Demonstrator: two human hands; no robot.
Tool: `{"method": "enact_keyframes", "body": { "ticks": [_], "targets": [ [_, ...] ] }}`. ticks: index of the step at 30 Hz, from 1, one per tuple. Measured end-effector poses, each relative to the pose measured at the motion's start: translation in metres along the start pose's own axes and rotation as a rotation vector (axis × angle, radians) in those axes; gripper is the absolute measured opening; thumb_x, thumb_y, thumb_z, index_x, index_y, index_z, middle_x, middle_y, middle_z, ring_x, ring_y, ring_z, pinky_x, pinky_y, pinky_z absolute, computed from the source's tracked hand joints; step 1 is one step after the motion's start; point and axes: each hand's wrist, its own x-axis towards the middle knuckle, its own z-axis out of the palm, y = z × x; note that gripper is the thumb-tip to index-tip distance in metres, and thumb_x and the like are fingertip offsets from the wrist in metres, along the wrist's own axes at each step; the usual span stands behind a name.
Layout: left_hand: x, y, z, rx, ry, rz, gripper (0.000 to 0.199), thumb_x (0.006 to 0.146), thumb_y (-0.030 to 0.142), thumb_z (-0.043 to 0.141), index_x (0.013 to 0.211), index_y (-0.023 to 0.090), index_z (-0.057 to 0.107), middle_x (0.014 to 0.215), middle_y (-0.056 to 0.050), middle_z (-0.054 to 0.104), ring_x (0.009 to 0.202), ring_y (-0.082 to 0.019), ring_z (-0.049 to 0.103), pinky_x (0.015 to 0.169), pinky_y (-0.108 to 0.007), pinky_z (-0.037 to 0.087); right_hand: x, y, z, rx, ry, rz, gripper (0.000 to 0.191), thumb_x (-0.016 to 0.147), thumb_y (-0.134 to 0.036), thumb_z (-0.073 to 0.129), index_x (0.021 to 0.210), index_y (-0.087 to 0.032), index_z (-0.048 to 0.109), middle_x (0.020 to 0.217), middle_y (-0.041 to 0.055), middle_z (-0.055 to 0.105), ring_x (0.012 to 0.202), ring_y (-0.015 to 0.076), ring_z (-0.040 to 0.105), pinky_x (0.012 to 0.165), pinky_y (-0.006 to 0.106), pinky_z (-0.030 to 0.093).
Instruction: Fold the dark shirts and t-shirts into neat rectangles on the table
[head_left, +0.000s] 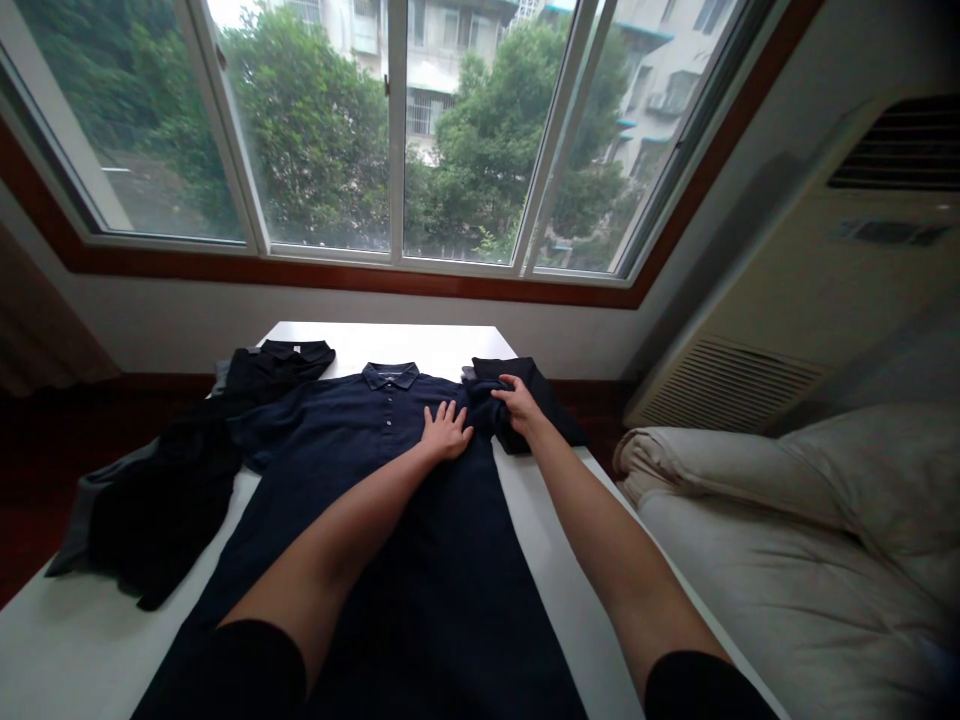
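A navy polo shirt (330,470) lies spread front side up on the white table (547,530), its buttoned collar toward the window. My left hand (445,432) rests on its chest near the right-hand shoulder, fingers spread. At the sleeve on the right, my right hand (517,402) has its thumb and fingers round the navy cloth. That sleeve lies over the edge of a folded black garment (551,405).
Dark garments (172,490) are heaped along the table's left side, partly over its edge. Beyond the table stand a wall and a wide window (397,130). A beige sofa (787,520) and an air conditioner (817,270) are on the right.
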Motion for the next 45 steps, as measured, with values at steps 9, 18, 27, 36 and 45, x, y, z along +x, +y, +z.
{"method": "enact_keyframes", "body": {
  "ticks": [9, 18, 27, 36, 45],
  "targets": [
    [0.006, -0.003, -0.003, -0.157, 0.083, 0.037, 0.060, 0.099, 0.045, 0.048, 0.155, 0.023, 0.049, 0.169, -0.012, 0.032, 0.158, -0.036, 0.021, 0.125, -0.068, 0.007, -0.016, -0.008, 0.008, -0.292, 0.061, -0.346, 0.058, 0.074, -0.027, 0.061, 0.131, -0.018, 0.056, 0.135, 0.0120, 0.062, 0.120, 0.0239, 0.061, 0.104, 0.035, 0.051],
    [0.004, -0.073, -0.060, -0.305, 0.230, -0.181, 0.048, 0.106, 0.026, 0.028, 0.133, 0.019, 0.067, 0.136, -0.010, 0.069, 0.126, -0.022, 0.063, 0.106, -0.032, 0.047, -0.034, -0.006, 0.062, -0.032, -0.250, -0.168, 0.061, 0.094, -0.047, 0.056, 0.149, -0.025, 0.042, 0.103, 0.0061, 0.072, 0.072, 0.0186, 0.068, 0.071, 0.039, 0.062],
    [-0.032, -0.078, -0.048, -0.161, 0.221, -0.068, 0.048, 0.092, 0.040, 0.066, 0.137, 0.022, 0.065, 0.132, -0.013, 0.067, 0.127, -0.029, 0.058, 0.111, -0.040, 0.042, -0.036, 0.032, 0.081, -0.898, -0.226, -0.503, 0.038, 0.094, -0.024, 0.056, 0.130, -0.019, 0.069, 0.144, 0.0127, 0.060, 0.138, 0.0241, 0.052, 0.120, 0.039, 0.035],
    [-0.039, -0.081, -0.043, -0.012, 0.217, -0.031, 0.042, 0.101, 0.032, 0.048, 0.140, 0.024, 0.062, 0.151, -0.013, 0.055, 0.142, -0.030, 0.043, 0.121, -0.052, 0.026, -0.041, 0.055, 0.094, -1.179, -0.344, -0.431, 0.067, 0.102, -0.062, 0.046, 0.159, -0.027, 0.043, 0.170, 0.0128, 0.025, 0.159, 0.0327, 0.017, 0.126, 0.053, 0.015],
    [-0.124, -0.217, -0.128, 0.233, 0.401, -0.407, 0.043, 0.095, 0.035, 0.049, 0.133, 0.019, 0.065, 0.144, -0.017, 0.057, 0.131, -0.035, 0.050, 0.109, -0.047, 0.040, -0.026, 0.041, 0.085, -1.290, -0.416, -0.407, 0.065, 0.104, -0.058, 0.043, 0.161, -0.026, 0.039, 0.171, 0.0141, 0.024, 0.158, 0.0312, 0.019, 0.125, 0.050, 0.017]
  ]
}}
